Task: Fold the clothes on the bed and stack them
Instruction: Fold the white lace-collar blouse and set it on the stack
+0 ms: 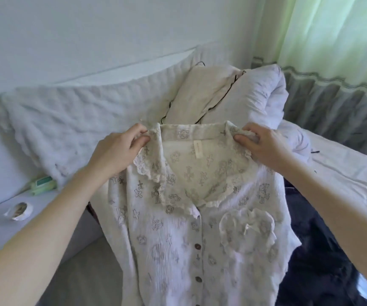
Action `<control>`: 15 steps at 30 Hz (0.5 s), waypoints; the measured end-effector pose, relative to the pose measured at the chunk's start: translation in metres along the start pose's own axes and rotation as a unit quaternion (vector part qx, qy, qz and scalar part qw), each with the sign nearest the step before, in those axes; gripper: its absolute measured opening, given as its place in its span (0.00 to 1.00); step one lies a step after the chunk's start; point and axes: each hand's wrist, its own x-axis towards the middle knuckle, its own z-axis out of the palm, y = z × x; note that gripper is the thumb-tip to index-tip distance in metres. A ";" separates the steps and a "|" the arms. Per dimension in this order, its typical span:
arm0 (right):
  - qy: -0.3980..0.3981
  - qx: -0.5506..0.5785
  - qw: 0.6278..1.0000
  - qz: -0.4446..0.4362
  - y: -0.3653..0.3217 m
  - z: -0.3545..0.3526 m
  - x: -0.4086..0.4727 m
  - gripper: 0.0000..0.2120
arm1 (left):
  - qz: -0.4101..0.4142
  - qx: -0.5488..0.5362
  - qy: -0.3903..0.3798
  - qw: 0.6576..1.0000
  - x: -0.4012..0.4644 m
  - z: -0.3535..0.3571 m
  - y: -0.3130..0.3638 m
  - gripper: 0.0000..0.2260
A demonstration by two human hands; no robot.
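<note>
Legible text: none. You have one neck label (198,149), a narrow pale strip sewn inside the back of the shirt (178,239) collar, hanging upright between your two hands; it carries a faint line of print running along its length, too small and blurred to read. The shirt fabric shows printed crosses and small figures, no letters or numbers. The green packet (43,184) on the far-left ledge has a paler panel on its face, any wording there unreadable.

Both hands' (114,149) (264,146) grips seemingly pinched.
</note>
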 end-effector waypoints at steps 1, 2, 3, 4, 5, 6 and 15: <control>-0.020 -0.009 1.000 0.010 0.017 0.026 0.008 0.13 | -0.013 0.004 -0.013 1.000 0.005 0.028 -0.012 0.10; -0.036 -0.019 0.999 0.016 0.034 0.053 0.015 0.13 | -0.027 -0.001 -0.024 0.999 0.007 0.057 -0.025 0.09; -0.050 -0.029 0.998 0.022 0.049 0.079 0.020 0.14 | -0.040 -0.013 -0.035 0.998 0.008 0.085 -0.037 0.09; -0.061 -0.039 0.997 0.029 0.064 0.105 0.023 0.14 | -0.051 -0.021 -0.047 0.997 0.007 0.112 -0.050 0.09; -0.068 -0.049 0.996 0.037 0.077 0.129 0.029 0.15 | -0.059 -0.020 -0.056 0.996 0.007 0.138 -0.064 0.09; -0.075 -0.056 0.995 0.045 0.091 0.154 0.034 0.15 | -0.068 -0.016 -0.062 0.996 0.006 0.163 -0.078 0.09; -0.091 -0.111 0.985 0.092 0.184 0.326 0.081 0.16 | -0.090 -0.005 -0.091 0.992 0.030 0.329 -0.186 0.10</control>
